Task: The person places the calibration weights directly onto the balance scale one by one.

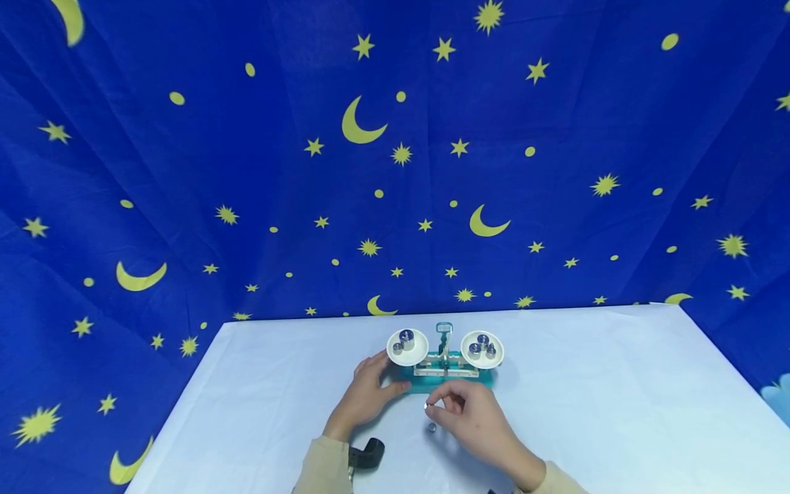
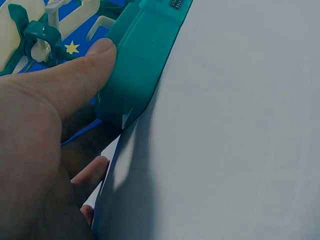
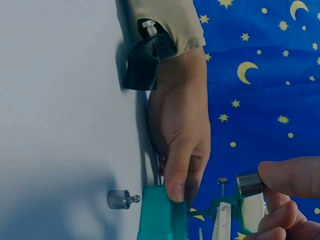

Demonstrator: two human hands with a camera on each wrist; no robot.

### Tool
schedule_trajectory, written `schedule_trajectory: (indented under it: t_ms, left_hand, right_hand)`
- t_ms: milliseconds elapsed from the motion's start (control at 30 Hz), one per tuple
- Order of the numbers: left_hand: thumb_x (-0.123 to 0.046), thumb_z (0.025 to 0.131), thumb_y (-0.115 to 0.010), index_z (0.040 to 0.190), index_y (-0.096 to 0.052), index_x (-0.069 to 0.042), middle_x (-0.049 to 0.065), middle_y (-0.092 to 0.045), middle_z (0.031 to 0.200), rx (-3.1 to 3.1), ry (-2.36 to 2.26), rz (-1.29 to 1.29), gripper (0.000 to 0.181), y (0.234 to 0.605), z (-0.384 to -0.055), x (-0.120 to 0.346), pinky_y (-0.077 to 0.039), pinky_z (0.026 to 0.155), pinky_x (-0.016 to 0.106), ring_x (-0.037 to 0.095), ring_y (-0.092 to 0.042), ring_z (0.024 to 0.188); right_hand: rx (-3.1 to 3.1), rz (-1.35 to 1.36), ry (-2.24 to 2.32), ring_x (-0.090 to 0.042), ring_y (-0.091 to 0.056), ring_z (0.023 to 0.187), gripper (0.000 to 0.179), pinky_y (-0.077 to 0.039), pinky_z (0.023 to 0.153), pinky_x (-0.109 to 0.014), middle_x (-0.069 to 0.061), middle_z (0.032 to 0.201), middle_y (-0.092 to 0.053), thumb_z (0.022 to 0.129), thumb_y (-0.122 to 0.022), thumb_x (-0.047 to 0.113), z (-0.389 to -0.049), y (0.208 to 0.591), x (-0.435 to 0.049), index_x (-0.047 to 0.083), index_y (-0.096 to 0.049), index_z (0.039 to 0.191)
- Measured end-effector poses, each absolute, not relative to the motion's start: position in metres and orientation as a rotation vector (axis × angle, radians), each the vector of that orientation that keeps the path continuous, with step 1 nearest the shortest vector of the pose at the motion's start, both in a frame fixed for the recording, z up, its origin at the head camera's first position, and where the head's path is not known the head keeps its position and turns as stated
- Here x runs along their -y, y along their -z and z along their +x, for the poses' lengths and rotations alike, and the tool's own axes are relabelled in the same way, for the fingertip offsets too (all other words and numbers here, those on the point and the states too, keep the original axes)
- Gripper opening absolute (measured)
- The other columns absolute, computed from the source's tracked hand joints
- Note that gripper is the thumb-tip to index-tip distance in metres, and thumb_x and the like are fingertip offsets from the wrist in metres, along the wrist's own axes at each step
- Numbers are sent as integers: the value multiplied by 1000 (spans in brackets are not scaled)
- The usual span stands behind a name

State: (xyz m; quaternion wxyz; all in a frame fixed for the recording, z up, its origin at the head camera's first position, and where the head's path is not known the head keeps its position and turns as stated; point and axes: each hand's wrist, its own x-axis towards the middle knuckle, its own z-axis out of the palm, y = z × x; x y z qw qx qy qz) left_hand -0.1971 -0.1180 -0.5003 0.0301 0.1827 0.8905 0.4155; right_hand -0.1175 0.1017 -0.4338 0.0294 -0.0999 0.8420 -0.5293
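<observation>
A teal balance scale with two white pans stands on the table. My left hand grips the left end of its base, thumb on the top edge in the left wrist view, the other fingers partly hidden. In front of the scale, my right hand pinches a small metal weight between thumb and fingers. Another knobbed weight stands on the table below that hand. The left pan bears two weights, a large one and a smaller one. Three weights sit in the right pan.
A white cloth covers the table. Behind it hangs a blue curtain with yellow moons and stars. A black wrist-camera mount sticks out beside the left sleeve, close to the tabletop.
</observation>
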Motion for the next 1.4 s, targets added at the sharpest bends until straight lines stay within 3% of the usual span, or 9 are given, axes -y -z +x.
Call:
schedule_trajectory:
  t_ms: [600, 1400]
  left_hand:
    - [-37, 91, -73, 147, -50, -7, 14, -48, 152, -2745, -1294, 576, 68, 501, -197, 118, -14, 122, 57, 33, -40, 143]
    - [-46, 91, -71, 148, -50, -8, 13, -47, 153, -2755, -1280, 559, 71, 502, -198, 118, -14, 122, 57, 32, -39, 144]
  right_hand:
    - [-2633, -277, 1703, -6, -42, 56, 7, -36, 51, -19, 6, 61, -47, 83, -80, 12, -126, 426, -92, 15, -75, 84]
    - [-2701, -327, 1792, -8, -45, 60, 12, -38, 57, -22, 6, 65, -48, 82, -81, 7, -137, 417, -76, 17, -74, 84]
